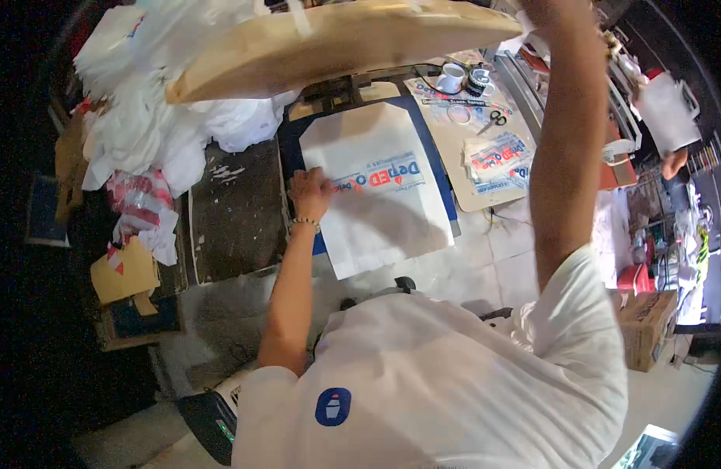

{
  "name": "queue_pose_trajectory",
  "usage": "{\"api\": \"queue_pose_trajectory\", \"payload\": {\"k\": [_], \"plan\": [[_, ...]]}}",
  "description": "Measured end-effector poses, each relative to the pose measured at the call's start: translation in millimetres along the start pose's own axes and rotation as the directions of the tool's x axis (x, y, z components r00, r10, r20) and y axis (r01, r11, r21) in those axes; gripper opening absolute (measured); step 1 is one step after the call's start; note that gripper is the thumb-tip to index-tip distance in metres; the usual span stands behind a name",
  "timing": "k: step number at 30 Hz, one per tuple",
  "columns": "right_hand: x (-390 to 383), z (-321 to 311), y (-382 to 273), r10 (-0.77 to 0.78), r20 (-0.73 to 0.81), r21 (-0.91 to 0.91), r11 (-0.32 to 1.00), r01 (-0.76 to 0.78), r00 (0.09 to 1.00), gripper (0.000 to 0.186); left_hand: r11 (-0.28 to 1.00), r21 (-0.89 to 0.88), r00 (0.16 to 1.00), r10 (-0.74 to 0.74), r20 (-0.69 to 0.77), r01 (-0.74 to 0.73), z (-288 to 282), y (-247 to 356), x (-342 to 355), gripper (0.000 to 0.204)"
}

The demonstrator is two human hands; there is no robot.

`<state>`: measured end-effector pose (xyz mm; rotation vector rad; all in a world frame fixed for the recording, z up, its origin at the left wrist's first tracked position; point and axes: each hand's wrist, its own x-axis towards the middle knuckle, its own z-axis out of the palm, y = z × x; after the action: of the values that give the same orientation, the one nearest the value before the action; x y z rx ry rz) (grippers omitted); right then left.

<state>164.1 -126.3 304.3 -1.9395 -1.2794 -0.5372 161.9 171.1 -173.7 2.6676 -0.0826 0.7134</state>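
A white flat sheet (pixel 384 227) with clipped far corners and blue and red print lies on a dark blue board (pixel 423 129). My left hand (pixel 312 194) rests on the sheet's left edge beside the print, its fingers spread and slightly bent. Above the far end of the sheet hangs a large tan panel (pixel 345 51) with a curved lower edge. My right arm reaches up to the panel's right end. There my right hand (pixel 542 11) is partly cut off by the picture's edge, and its fingers cannot be made out.
To the right, a beige board (pixel 474 202) bears printed pieces (pixel 497 160), scissors (pixel 493 120), a tape ring (pixel 459 114) and mugs (pixel 451 78). White cloth or plastic (pixel 157 86) is heaped at the left. A cardboard box (pixel 648 328) stands at the right.
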Motion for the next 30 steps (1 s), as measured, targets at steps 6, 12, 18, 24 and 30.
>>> {"api": "queue_pose_trajectory", "payload": {"k": [6, 12, 18, 24, 30], "plan": [[-328, 129, 86, 0.814, 0.277, -0.123, 0.557, -0.822, 0.510, 0.043, 0.932, -0.357, 0.990, -0.017, 0.137, 0.065, -11, 17, 25, 0.012], [-430, 188, 37, 0.969, 0.035, 0.319, 0.220, -0.922, 0.243, 0.052, 0.905, -0.289, 0.938, 0.343, 0.058, -0.313, -36, 107, 0, 0.003], [-451, 222, 55, 0.963, -0.060, 0.437, 0.263, -0.860, 0.264, 0.050, 0.776, -0.523, 0.849, 0.500, 0.169, -0.353, -39, 158, -23, 0.006], [-431, 211, 56, 0.960, 0.048, 0.600, 0.192, -0.776, 0.275, 0.047, 0.783, -0.521, 0.859, 0.485, 0.167, -0.340, -48, 192, -41, 0.009], [-426, 212, 92, 0.937, -0.135, 0.592, 0.337, -0.732, 0.323, 0.045, 0.546, -0.829, 0.647, 0.676, 0.352, -0.120, -76, 220, -83, 0.003]]}}
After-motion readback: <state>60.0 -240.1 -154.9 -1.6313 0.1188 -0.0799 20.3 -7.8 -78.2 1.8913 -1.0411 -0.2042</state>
